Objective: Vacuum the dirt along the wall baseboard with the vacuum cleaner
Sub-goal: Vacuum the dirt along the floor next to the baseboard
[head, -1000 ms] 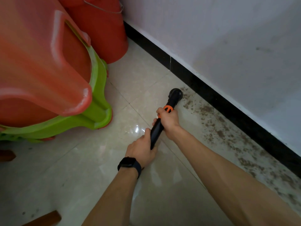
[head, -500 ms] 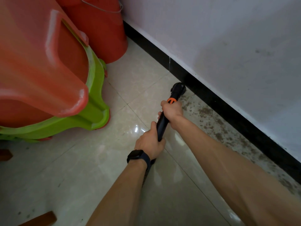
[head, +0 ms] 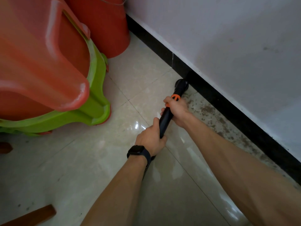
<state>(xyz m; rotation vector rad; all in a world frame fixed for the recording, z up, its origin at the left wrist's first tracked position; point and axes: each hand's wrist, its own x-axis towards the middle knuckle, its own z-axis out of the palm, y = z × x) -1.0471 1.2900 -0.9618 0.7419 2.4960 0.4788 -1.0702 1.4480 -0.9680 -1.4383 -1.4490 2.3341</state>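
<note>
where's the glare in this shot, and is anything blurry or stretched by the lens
Head view: a bright glare spot on the glossy floor just left of the left hand; the near red stool is soft, out of focus; the vacuum wand and the dirt look fairly sharp; the right forearm looms large toward the frame edge, likely wide-angle stretch.

The vacuum tube [head: 164, 123] is black, with one orange ring [head: 175, 96] near its head. The baseboard [head: 228, 101] is black too, under a pale grey-white wall [head: 228, 38]. The floor tiles [head: 140, 74] are cream with faint cloudy marbling and thin grey joints, and the dirt [head: 208, 110] on them is brown speckles. The upper stool [head: 40, 62] is orange-red, the lower stool [head: 97, 88] bright green, the bucket [head: 101, 22] red. The watch [head: 136, 151] is black.
</note>
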